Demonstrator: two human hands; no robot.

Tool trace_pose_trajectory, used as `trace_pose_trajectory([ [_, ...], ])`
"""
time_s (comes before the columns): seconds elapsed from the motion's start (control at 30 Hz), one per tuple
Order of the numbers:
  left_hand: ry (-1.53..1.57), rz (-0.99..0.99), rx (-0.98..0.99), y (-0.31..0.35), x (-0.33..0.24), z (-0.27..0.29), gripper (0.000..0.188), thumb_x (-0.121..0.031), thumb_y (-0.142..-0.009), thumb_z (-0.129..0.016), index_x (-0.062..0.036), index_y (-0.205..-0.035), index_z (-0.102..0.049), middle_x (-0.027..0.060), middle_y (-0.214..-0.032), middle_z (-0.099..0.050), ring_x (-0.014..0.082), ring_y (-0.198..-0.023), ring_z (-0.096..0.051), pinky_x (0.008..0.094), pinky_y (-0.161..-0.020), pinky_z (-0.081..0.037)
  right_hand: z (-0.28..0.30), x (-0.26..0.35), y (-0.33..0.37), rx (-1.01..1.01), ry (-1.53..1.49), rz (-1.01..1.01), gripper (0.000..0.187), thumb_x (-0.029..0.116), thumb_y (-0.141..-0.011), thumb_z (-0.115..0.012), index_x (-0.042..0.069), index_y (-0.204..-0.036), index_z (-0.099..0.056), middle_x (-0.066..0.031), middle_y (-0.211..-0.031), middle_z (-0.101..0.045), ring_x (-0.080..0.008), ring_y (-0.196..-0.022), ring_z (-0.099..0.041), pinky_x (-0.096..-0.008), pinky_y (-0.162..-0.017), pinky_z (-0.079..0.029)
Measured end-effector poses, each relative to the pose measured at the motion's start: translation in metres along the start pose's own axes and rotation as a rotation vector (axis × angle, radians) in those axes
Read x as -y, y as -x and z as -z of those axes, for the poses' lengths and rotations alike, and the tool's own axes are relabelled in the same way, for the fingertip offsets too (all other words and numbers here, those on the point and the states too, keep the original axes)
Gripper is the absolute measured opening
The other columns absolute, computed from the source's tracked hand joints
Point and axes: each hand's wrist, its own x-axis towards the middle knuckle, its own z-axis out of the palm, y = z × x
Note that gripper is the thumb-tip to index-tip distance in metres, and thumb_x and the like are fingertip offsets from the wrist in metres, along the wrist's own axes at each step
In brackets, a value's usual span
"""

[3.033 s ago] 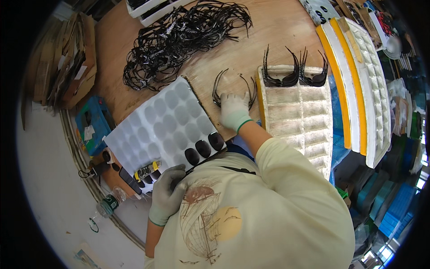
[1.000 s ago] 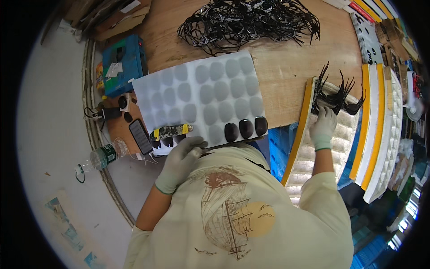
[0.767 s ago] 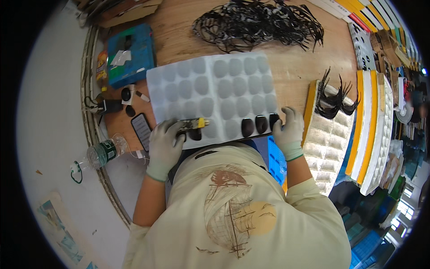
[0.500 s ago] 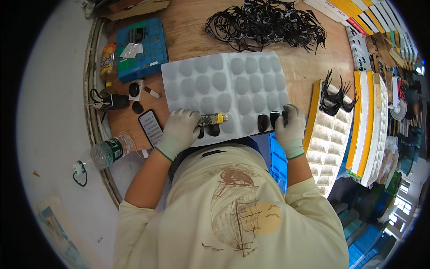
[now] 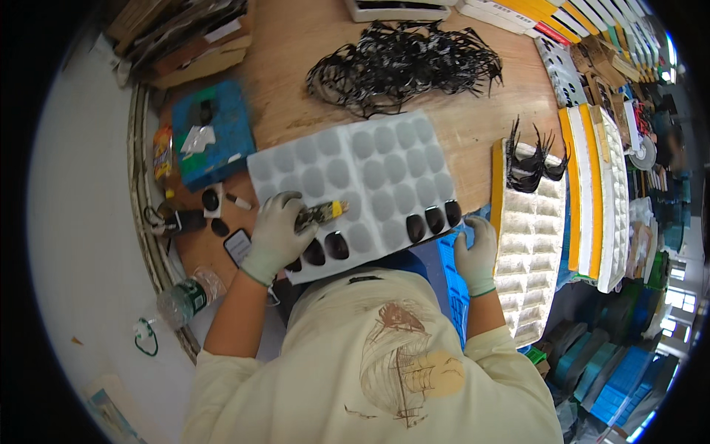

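Note:
A white sheet [image 5: 364,194] with rows of grey rounded patches lies tilted on the table before me. My left hand [image 5: 279,231], in a pale glove, rests on its left side and is closed around a utility knife [image 5: 319,214] with a dark patterned body and yellow end. Below the knife, dark lenses [image 5: 336,245] lie along the near edge, one partly under the hand. Three more dark lenses [image 5: 434,220] sit at the near right corner. My gloved right hand [image 5: 477,251] is just off that corner, fingers apart, with nothing visible in it.
A tangle of black strips [image 5: 407,66] lies beyond the sheet. Right of my right hand stands a white compartment tray [image 5: 526,251], with black strips on it. A blue box [image 5: 212,133], phone [image 5: 237,246] and plastic bottle [image 5: 185,300] are left; a blue crate [image 5: 449,277] is below the table edge.
My right hand has come off the lenses at the right corner and moved beyond the sheet's edge, uncovering a third lens. The sheet now sits more tilted. The knife stays in my left hand.

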Motion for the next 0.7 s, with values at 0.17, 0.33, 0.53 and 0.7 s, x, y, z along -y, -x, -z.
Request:
trace_pose_trajectory([
  [0.17, 0.012, -0.026, -0.113, -0.089, 0.009, -0.002, 0.050, -0.025, -0.078, -0.076, 0.0003, -0.118, -0.059, 0.0224, -0.131, -0.058, 0.0397, -0.122, -0.055, 0.0437, -0.104, -0.045, -0.002, -0.032, -0.031, 0.028, -0.149, -0.108, 0.024, 0.009, -0.083, -0.065, 0.000, -0.105, -0.066, -0.0196, -0.111, -0.066, -0.0384, -0.107, -0.061, -0.0452, -0.095, -0.049],
  [0.33, 0.094, 0.256, -0.256, -0.261, 0.088, -0.022, 0.052, -0.038, -0.096, -0.060, -0.0012, -0.132, -0.057, 0.0242, -0.133, -0.058, 0.0405, -0.123, -0.056, 0.0438, -0.105, -0.043, -0.009, -0.048, -0.161, 0.067, -0.242, 0.050, 0.036, 0.019, -0.085, -0.070, -0.001, -0.114, -0.064, -0.0204, -0.117, -0.064, -0.0388, -0.111, -0.060, -0.0440, -0.098, -0.048],
  [0.53, 0.157, 0.599, 0.021, -0.330, 0.135, -0.077, 0.066, -0.053, -0.100, -0.049, 0.0026, -0.135, -0.053, 0.0266, -0.130, -0.059, 0.0392, -0.123, -0.057, 0.0425, -0.101, -0.044, -0.058, -0.064, -0.358, 0.016, 0.037, 0.209, 0.085, 0.053, -0.082, -0.074, 0.000, -0.142, -0.047, -0.0202, -0.148, -0.047, -0.0375, -0.142, -0.037, -0.0517, -0.117, -0.028],
  [0.7, 0.425, 0.564, -0.064, -0.314, 0.144, -0.078, 0.062, -0.043, -0.098, -0.056, 0.0050, -0.137, -0.052, 0.0257, -0.128, -0.061, 0.0301, -0.119, -0.060, 0.0357, -0.096, -0.048, -0.093, -0.054, -0.427, 0.433, -0.059, -0.101, 0.092, 0.070, -0.076, -0.070, 0.004, -0.138, -0.057, -0.0187, -0.140, -0.057, -0.0311, -0.137, -0.046, -0.0485, -0.118, -0.026],
])
